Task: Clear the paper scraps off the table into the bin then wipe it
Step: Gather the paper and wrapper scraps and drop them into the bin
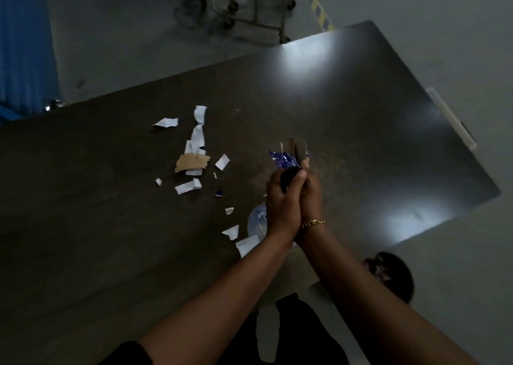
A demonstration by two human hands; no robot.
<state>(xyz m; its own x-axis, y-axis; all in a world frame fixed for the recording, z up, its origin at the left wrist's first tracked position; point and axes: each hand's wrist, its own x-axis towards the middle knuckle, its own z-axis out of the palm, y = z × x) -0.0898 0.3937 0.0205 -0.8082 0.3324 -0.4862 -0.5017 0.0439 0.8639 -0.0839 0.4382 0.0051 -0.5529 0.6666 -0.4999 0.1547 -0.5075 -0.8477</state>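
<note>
Paper scraps (191, 185) are meant for the dark round bin (394, 275), which stands nearest me, low at my right and just off the table's near edge. Something lies in it, though I cannot tell what. A few white torn pieces lie on the dark table (361, 109) just under my left forearm, beside a pale translucent wrapper (256, 220) with blue print.

Above the tabletop my left hand (281, 201) and right hand (312, 195) are pressed together, the fingers of both curled round one bundle (288, 159). Crumpled blue foil and a few brown cardboard strips stick out of its top.

Beyond my hands, to the left, lies the main scatter: white strips, a brown cardboard piece (191, 162) and a tiny blue fragment (218, 193). The far half of the table is shiny under the light.

I judge I'm mid-gathering, with the wiping some way off. Next I'd swing the bundle right and down over the bin and let go. I'd keep it squeezed until then so no strip slips out, then return for the rest.
</note>
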